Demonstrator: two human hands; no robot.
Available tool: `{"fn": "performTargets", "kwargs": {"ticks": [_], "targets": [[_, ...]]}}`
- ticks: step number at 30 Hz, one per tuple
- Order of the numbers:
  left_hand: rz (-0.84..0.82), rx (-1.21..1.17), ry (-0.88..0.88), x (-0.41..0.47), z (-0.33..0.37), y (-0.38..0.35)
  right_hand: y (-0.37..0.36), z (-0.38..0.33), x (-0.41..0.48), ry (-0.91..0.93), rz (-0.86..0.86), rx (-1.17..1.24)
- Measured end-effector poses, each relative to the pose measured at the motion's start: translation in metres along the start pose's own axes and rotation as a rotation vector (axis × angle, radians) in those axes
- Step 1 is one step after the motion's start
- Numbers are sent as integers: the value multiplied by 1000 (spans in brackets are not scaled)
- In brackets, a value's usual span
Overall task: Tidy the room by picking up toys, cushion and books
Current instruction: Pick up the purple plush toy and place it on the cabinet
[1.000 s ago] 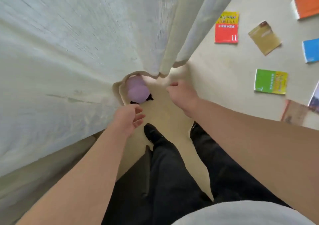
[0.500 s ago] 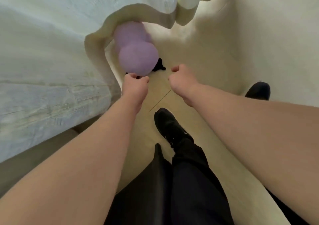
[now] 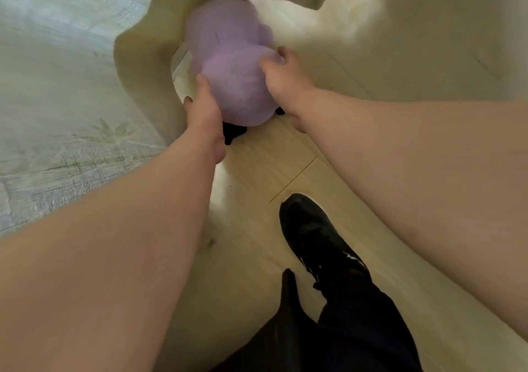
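Upper centre: left hand (image 3: 204,109) and right hand (image 3: 283,77) clasp the purple plush toy (image 3: 231,66) from both sides, apparently to free it from beneath the curtain (image 3: 71,86).

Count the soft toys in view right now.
1. A purple plush toy is at the hem of the curtain, gripped between the left hand and right hand. The curtain may hide others.

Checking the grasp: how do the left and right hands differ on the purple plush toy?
The left hand lies low on the left side of the purple plush toy; the right hand sits higher, on its right side. The left hand's thumb points up along the plush; the right hand's fingers curl into it. Both hold the toy.
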State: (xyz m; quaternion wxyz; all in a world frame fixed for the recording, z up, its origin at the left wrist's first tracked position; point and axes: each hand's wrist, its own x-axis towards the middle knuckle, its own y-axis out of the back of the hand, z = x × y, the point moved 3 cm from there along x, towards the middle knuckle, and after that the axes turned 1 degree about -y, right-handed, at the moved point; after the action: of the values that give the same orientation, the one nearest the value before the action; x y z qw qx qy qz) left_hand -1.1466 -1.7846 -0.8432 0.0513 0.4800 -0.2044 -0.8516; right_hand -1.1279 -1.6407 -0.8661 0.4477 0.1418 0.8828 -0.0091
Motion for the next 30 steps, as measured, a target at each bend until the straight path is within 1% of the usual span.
{"fn": "performTargets", "kwargs": {"ticks": [2, 5, 10, 11, 13, 15, 19, 21, 24, 27, 30], "targets": [[8, -36, -33, -7, 4, -5, -4, 0, -2, 49, -37, -24], [34, -33, -40, -40, 4, -5, 13, -5, -38, 76, -33, -58], [30, -10, 6, -142, 15, -16, 97, -22, -141, -41, 47, -41], [-5, 25, 22, -179, 29, -27, 128, -30, -169, -78, 67, -21], [-37, 79, 39, -228, 46, -34, 167, -44, -211, -130, 104, 32], [-91, 177, 70, -290, 75, -48, 217, -71, -261, -158, 154, 68], [-236, 273, 1, -410, 161, -76, 305, -149, -350, -129, 234, 174], [-272, 324, -77, -474, 214, -89, 353, -193, -396, -80, 259, 208], [-273, 403, -195, -551, 289, -105, 410, -254, -446, -6, 286, 225], [-290, 409, -369, -619, 356, -120, 462, -304, -487, 45, 335, 259], [-353, 395, -499, -696, 409, -138, 519, -346, -528, 124, 372, 312]]}}
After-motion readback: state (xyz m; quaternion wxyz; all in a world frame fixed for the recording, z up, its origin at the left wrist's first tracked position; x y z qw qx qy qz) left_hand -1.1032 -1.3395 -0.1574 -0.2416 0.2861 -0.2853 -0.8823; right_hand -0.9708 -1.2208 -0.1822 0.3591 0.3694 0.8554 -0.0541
